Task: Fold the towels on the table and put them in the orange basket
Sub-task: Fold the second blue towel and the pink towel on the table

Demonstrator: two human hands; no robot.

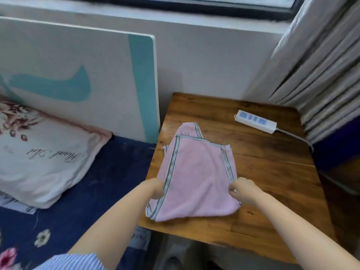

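Pink towel (196,172): pinched by left hand (154,189) at 9 o'clock, right hand (242,190) at 3 o'clock; uneven layers risk crooked fold.

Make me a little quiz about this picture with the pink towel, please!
1. True or false: both hands grip the pink towel.
2. What lies on the wooden table beyond the towel? A) power strip B) cup C) book
3. Fill in: the pillow lies on the towel's ____ side.

Key:
1. True: the left hand grips its left edge, the right hand its right edge.
2. A, the white power strip.
3. Left.
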